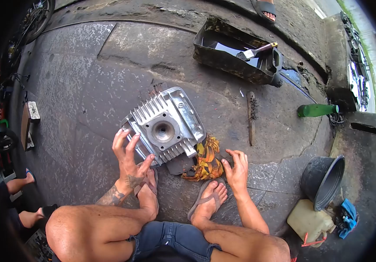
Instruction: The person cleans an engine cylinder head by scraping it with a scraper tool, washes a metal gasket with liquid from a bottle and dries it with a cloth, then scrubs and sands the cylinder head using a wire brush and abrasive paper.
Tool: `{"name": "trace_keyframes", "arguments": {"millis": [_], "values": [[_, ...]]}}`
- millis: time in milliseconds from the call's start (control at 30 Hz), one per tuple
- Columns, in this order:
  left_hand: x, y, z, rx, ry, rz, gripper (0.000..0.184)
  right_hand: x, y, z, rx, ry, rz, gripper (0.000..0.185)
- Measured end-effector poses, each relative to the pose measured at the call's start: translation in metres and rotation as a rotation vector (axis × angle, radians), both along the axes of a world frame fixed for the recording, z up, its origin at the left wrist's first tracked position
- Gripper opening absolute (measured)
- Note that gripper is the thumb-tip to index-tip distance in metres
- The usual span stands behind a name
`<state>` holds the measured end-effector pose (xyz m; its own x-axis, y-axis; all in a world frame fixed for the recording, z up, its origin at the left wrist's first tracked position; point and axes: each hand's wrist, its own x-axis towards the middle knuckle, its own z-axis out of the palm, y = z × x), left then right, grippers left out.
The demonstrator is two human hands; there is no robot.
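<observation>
Where the left hand [130,163] rests spread fingers: one finned metal casting [175,124]; right hand [237,169], fingers parted, beside patterned cloth [208,160].

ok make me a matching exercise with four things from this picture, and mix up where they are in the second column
1. finned metal part
2. patterned cloth
3. paintbrush
4. green bottle

a. above the black bucket in the picture
b. resting in the open black container
c. at the fingertips of the left hand
d. between the metal part and the right hand

Pairs: 1-c, 2-d, 3-b, 4-a
</observation>
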<state>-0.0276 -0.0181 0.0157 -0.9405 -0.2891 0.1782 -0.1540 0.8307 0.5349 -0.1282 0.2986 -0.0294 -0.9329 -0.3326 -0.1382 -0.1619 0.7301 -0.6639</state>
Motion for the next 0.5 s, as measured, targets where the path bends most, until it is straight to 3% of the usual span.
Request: {"name": "trace_keyframes", "arguments": {"millis": [100,200,300,367,400,500], "values": [[-0.022,0.0,0.011,-0.163,-0.069,-0.209,0.053,0.011,0.002,-0.008,0.123,0.01,0.006,0.028],[-0.034,-0.008,0.016,-0.159,-0.121,-0.299,0.039,0.003,0.005,-0.011,0.12,-0.023,0.052,0.018],[-0.041,-0.015,0.019,-0.143,-0.15,-0.332,0.036,0.0,0.011,-0.005,-0.105,-0.053,-0.271,0.013],[-0.044,-0.015,0.021,-0.12,-0.169,-0.4,0.036,-0.004,0.001,0.028,-0.256,-0.396,-0.459,0.012],[-0.045,-0.015,0.019,-0.139,-0.161,-0.414,0.035,0.004,-0.005,0.03,-0.318,-0.206,-0.346,0.011],[-0.043,-0.013,0.013,-0.176,-0.113,-0.408,0.033,0.018,-0.03,0.053,-0.388,-0.372,-0.134,0.016]]}}
